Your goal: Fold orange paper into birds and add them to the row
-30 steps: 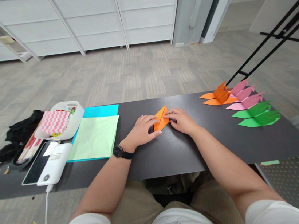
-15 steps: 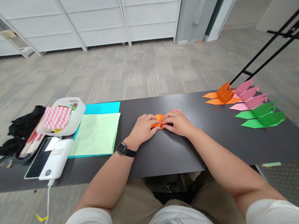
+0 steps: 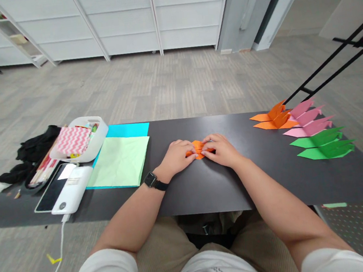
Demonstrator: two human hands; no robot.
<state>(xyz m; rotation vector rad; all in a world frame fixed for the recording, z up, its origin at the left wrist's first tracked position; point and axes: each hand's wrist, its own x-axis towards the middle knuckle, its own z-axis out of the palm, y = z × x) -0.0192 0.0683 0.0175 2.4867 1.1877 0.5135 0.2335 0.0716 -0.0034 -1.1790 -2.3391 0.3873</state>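
Observation:
A small folded piece of orange origami paper [image 3: 198, 149] lies on the dark table [image 3: 201, 187] in front of me, partly covered by my fingers. My left hand [image 3: 180, 156] grips its left side between thumb and fingers. On the opposite side, my right hand [image 3: 220, 149] holds the paper with thumb and fingers bent over it. Between the two sets of fingertips the middle of the paper shows, with creases across it. The fine folds under the fingers are hidden.
Folded paper cranes stand at the right: orange [image 3: 271, 117], pink [image 3: 308, 119] and green [image 3: 325, 146]. Left of my hands lie light green paper [image 3: 121, 161] and blue paper [image 3: 130, 129]. Farther left are a white basket [image 3: 101, 133], a white power bank [image 3: 72, 190], a tablet [image 3: 50, 193] and black cloth [image 3: 37, 144].
My fingertips have shifted on the orange paper, and more of its middle now shows between my hands. The whole view has turned slightly left.

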